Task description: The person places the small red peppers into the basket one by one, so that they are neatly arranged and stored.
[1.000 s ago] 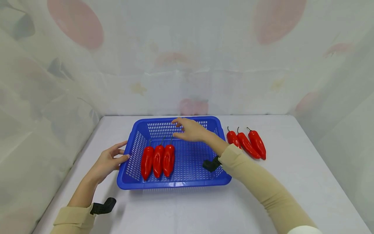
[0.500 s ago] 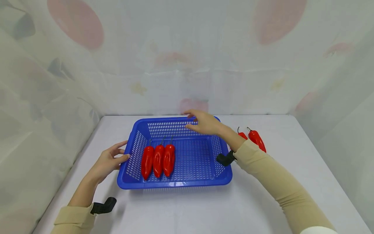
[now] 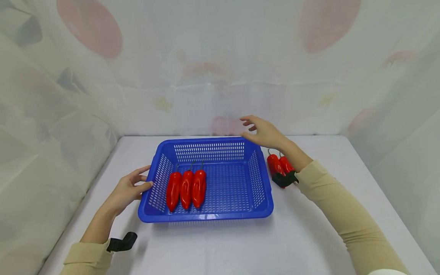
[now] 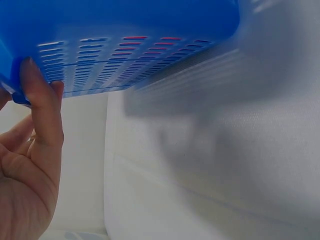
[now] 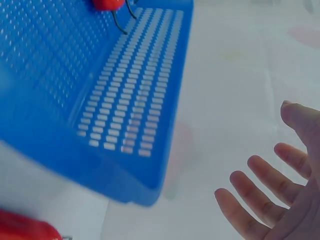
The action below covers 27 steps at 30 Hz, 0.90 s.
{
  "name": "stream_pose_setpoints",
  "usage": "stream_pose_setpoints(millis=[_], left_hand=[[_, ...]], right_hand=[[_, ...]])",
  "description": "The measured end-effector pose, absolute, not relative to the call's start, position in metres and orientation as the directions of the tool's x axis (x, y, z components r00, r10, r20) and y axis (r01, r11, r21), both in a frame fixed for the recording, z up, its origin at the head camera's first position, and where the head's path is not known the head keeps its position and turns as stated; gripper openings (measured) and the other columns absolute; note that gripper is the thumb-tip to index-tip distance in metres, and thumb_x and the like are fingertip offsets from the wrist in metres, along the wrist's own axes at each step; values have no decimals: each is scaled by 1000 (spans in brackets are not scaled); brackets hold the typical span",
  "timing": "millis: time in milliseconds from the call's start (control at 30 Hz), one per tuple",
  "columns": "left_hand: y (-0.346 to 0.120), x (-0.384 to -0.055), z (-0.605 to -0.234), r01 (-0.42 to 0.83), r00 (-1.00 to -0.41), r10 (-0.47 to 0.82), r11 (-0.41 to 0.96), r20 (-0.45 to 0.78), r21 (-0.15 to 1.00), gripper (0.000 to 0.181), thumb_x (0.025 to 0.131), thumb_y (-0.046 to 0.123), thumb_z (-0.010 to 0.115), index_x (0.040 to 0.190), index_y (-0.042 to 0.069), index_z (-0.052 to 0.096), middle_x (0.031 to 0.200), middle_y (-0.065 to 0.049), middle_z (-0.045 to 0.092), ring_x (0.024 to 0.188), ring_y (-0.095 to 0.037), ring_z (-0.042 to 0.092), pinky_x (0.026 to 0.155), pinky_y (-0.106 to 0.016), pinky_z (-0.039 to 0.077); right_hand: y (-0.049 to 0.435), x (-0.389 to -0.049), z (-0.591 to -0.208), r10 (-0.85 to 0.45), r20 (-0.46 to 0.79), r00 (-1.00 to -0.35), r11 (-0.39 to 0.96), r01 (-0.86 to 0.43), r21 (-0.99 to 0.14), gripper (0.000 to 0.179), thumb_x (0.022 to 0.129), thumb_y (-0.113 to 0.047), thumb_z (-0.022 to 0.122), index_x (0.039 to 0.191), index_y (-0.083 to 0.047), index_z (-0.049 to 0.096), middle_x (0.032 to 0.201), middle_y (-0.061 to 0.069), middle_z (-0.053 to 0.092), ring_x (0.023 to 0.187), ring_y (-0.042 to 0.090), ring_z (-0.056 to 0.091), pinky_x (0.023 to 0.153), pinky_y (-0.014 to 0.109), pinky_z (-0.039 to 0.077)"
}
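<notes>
A blue plastic basket [image 3: 206, 217] with slotted walls sits on the white table. My left hand [image 3: 125, 193] grips its left rim, thumb on top; in the left wrist view the fingers [image 4: 42, 105] bend up at the basket's edge. Three glossy red chili peppers [image 3: 186, 190] lie side by side in the left half of the basket, dark stems toward the back. My right hand [image 3: 264, 133] holds nothing and hovers over the back right corner, its fingers spread in the right wrist view. More red peppers [image 3: 275, 165] lie right of the basket, partly behind the right forearm.
A white table [image 3: 213, 248] reaches around the basket, with a pale patterned sheet [image 3: 220, 76] hanging behind it and along both sides. Black wrist mounts [image 3: 122, 242] stick out from both sleeves.
My right hand has moved right and back, from over the basket's middle to its back right corner. The left hand, the basket and the peppers in it stay put.
</notes>
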<state>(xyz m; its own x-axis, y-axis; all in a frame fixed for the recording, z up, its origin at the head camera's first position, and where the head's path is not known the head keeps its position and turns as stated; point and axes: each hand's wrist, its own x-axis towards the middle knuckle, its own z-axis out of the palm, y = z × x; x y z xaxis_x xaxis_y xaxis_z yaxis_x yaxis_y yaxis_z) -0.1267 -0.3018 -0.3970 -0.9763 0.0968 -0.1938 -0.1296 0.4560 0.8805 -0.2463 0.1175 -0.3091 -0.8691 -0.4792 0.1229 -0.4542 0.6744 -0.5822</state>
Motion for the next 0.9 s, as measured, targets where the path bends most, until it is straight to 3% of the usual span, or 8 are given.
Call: stream_pose_setpoints(millis=[300,900], left_hand=[[-302,-127,-397,-125,-977,97,457,-189,881,68,80,32,61,137,19,26,105,-20,48,78,-24,62,64,-37,53],[-303,-125,-397,-129,-977,95,455,-192,881,68,81,32,60,137,19,26,106,-20,49,78,-24,62,64,-37,53]], right_hand=[[153,-248,-317,-374,169,-912,673,-393,-627,53,83,-33,56,130,-17,37,123,8,48,108,26,49,81,43,47],[214,-236,-370,-171,193,-966,697,-258,-669,54,84,-35,54,131,-19,35,124,10,47,111,30,46,75,48,48]])
